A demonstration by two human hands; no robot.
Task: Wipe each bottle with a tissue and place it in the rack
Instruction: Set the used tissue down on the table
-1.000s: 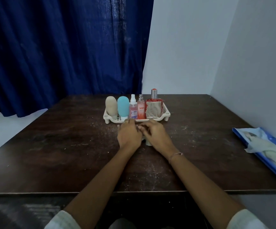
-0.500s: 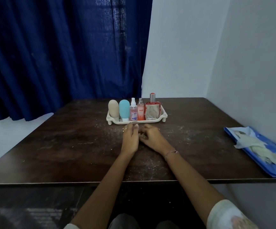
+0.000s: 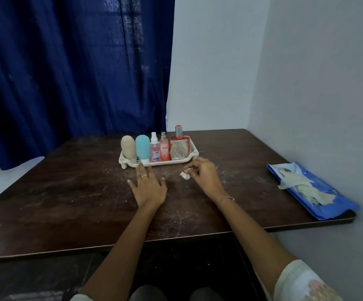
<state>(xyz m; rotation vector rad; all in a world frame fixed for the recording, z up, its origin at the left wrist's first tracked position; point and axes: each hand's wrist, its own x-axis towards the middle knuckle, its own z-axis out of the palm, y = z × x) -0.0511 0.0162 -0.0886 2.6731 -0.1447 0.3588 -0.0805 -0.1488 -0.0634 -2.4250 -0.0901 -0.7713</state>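
A dark blue curtain [image 3: 67,72] fills the back left, and pale wall [image 3: 306,72] closes the back and right. The dark wood bench [image 3: 67,203] is dusted with pale specks. At its right edge lies a blue pack [image 3: 337,210], torn open, with crumpled whitish sheets [image 3: 300,185] spilling over its top.

Near the far middle sits a cream rack [image 3: 165,162], holding five upright bottles in a row. From left they are a beige bottle [image 3: 128,147], a teal bottle [image 3: 142,146], a pink spray [image 3: 154,151], an orange spray [image 3: 164,149] and a square red bottle [image 3: 179,148].

The left hand [image 3: 148,187] lies palm down on the bench in front of the rack. Its fingers [image 3: 140,170] are straight and spread, holding nothing, with tips near the rack's front rim. A ring [image 3: 144,176] shows on one.

The right hand [image 3: 206,177] hovers just right of it, before the rack's right end. Its curled fingers [image 3: 194,168] pinch a small balled tissue [image 3: 185,175]. A bracelet [image 3: 227,198] circles that wrist.
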